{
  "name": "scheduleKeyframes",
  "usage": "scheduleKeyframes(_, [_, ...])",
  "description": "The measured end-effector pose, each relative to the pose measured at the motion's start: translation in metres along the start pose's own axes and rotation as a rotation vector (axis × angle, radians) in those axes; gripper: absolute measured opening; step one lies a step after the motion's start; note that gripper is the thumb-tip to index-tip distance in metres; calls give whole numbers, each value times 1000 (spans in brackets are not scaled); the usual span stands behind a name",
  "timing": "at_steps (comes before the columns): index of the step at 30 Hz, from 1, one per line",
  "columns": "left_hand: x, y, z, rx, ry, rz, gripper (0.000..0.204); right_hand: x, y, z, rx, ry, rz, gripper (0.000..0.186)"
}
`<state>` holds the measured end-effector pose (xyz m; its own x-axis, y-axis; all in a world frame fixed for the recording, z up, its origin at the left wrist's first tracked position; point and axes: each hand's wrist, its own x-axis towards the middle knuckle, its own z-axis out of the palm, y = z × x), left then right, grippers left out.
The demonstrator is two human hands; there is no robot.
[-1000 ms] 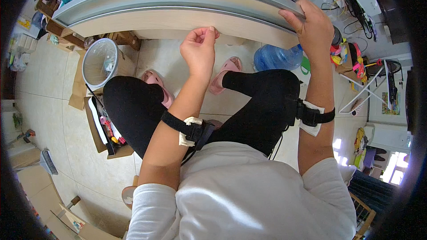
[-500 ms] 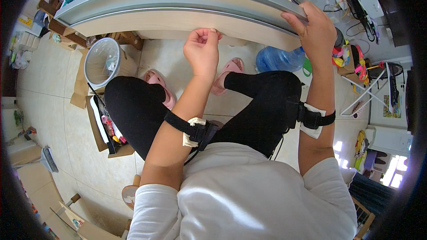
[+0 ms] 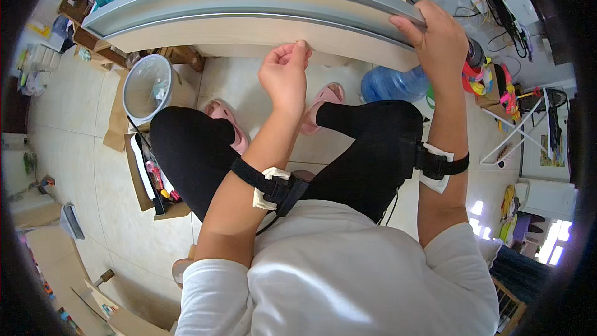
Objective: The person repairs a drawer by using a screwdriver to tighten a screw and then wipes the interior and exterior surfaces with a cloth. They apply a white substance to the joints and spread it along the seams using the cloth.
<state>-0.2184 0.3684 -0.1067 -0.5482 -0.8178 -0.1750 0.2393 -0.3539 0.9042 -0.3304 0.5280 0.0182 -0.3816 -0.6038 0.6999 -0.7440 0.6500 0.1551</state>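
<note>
A pale wooden drawer front with a long grey metal rail along it spans the top of the view. My right hand is closed over the right end of the rail, its thumb lying along the near side. By the drawer front's lower edge, my left hand is turned with curled fingers facing up. Its thumb and forefinger tips press together in a pinch. Whatever may be between them is too small to make out.
Left of my knees stand a lined waste bin and an open cardboard box of odds and ends. A large blue water bottle lies under the drawer's right side. A white folding rack stands farther right.
The view has shifted slightly. My left hand keeps its pinch near the lower edge, with the fingertips slightly shifted. My right hand stays on the rail.
</note>
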Motion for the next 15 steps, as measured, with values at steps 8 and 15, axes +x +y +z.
scheduleKeyframes(8, [2,4,3,4,81,-51,14,1,-4,-1,-58,-46,27,49])
scheduleKeyframes(15, [3,0,10,86,131,21,14,1,-5,-2,-19,-47,61,50])
